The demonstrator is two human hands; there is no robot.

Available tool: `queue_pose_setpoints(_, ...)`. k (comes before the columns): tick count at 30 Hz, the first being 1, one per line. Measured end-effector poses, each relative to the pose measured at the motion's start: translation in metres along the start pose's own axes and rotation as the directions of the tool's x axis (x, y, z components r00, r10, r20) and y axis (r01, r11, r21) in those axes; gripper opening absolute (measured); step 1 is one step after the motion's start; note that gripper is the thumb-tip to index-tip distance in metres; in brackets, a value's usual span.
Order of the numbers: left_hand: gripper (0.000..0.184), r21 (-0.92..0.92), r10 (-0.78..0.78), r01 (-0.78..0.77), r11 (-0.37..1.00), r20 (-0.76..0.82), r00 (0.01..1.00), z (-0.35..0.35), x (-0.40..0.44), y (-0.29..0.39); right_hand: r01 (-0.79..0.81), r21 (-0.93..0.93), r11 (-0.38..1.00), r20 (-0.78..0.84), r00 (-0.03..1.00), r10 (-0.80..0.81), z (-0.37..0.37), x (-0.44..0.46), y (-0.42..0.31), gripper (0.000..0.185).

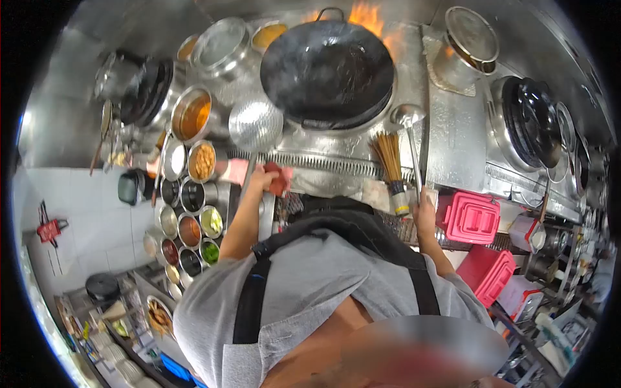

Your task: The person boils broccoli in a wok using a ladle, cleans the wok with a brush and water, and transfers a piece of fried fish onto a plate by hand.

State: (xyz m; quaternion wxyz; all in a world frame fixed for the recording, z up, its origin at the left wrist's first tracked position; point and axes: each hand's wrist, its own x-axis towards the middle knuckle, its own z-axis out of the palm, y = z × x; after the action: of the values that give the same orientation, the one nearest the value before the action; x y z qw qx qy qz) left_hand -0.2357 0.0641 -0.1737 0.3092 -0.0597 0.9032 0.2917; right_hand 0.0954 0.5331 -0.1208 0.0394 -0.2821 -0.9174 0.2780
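Observation:
My right hand [424,212] is closed around the end of a long-handled ladle [416,149], whose bowl rests near the right side of the wok. My left hand [263,177] has its fingers on a dark red cloth [281,181] at the stove's front edge, and seems to grip it. Just beside that hand runs the handle of a perforated skimmer [256,126], lying left of the wok. The large black wok [326,77] sits on the burner with a dark, wet-looking inside and light smoke. Flames [369,18] rise behind its rim.
A bamboo wok brush [389,165] stands right of the wok. On the left are a pot of orange liquid [191,115], a bowl of brown pieces [202,161] and several ingredient containers. A lidded pot [462,58], another wok [533,123] and pink-lidded bins [475,218] are at the right.

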Motion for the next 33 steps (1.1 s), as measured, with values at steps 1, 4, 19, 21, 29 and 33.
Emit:
queue_pose_setpoints(1,0.073,-0.184,0.025,-0.03,0.982,-0.027,0.999,0.007,-0.012,0.005,-0.025,-0.083,0.996,-0.06,0.998,0.02,0.009,0.004,0.002,0.048)
queue_pose_setpoints(4,0.079,0.142,0.093,-0.063,0.988,-0.223,0.97,0.017,-0.02,0.018,0.131,-0.125,0.983,-0.067,0.988,-0.14,0.014,0.022,-0.017,0.055)
queue_pose_setpoints(19,0.032,-0.956,0.202,-0.001,0.293,0.061,0.977,-0.035,-0.054,0.132,0.017,0.631,0.776,0.177,0.97,-0.165,-0.101,0.105,-0.156,0.068)
queue_pose_setpoints(21,0.035,-0.94,0.099,-0.045,0.339,-0.012,0.995,-0.016,-0.054,0.164,0.209,0.416,0.885,0.233,0.916,-0.326,-0.092,0.176,-0.172,0.068)
queue_pose_setpoints(29,0.024,-0.909,0.077,-0.14,0.394,-0.119,0.99,0.052,-0.026,0.23,0.474,-0.573,0.669,0.186,0.87,-0.457,-0.029,0.385,-0.34,0.038)
queue_pose_setpoints(33,0.026,-0.961,0.027,0.031,0.275,0.04,0.999,0.006,-0.04,0.231,0.553,-0.369,0.747,0.254,0.833,-0.492,-0.019,0.341,-0.382,0.044)
